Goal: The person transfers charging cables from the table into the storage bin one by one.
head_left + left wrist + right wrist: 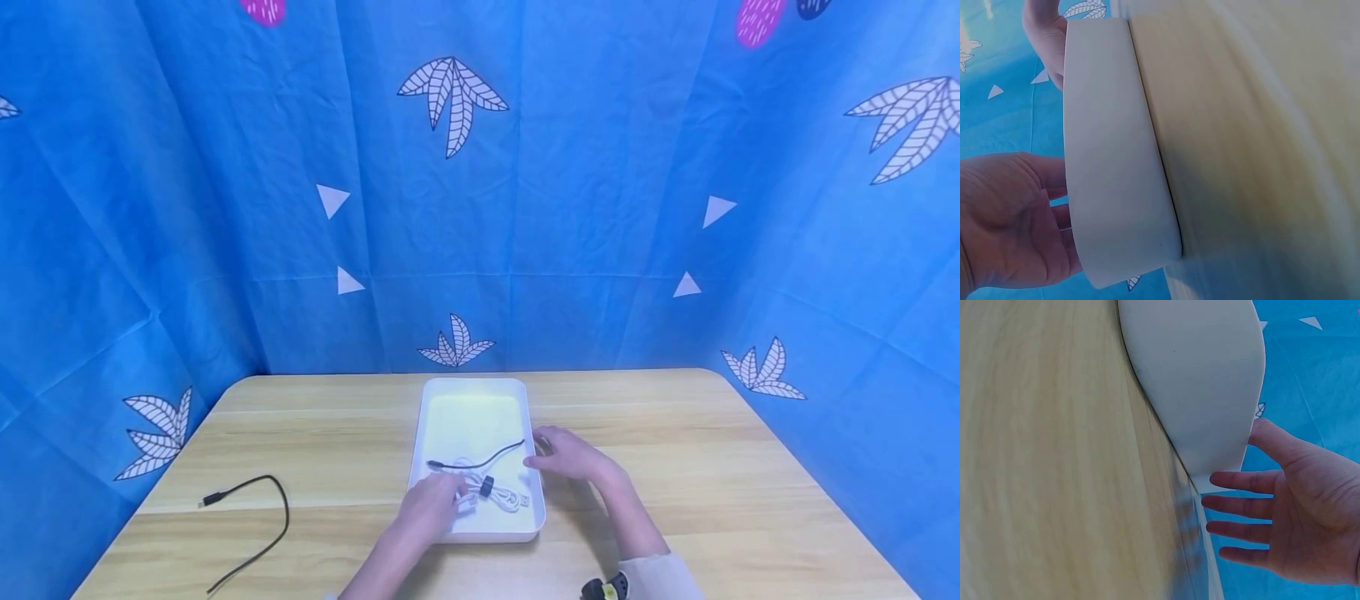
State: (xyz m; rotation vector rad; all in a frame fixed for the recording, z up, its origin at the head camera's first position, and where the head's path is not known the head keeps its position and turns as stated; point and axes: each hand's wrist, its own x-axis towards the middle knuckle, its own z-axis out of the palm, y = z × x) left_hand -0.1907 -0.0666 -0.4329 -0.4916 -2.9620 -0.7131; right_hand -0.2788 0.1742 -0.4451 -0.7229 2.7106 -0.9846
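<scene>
A white rectangular tray (472, 537) stands on the table with cables in it. My left hand (429, 504) reaches over its left wall, fingers at the left end of a coiled white USB cable (504, 497) bound with a black strap. The left wrist view hides those fingertips behind the tray wall, so whether they pinch the cable cannot be told. A short black cable (480, 463) lies just beyond the coil, across the tray. At the tray's right side is my right hand (572, 454), thumb at the rim and fingers spread straight alongside the outer wall (1210, 375).
Another black cable (285, 508) lies curved on the wooden table (337, 450), left of the tray. Blue patterned cloth (585, 208) hangs behind the table and at both sides. A dark watch-like band (606, 588) is near the right sleeve.
</scene>
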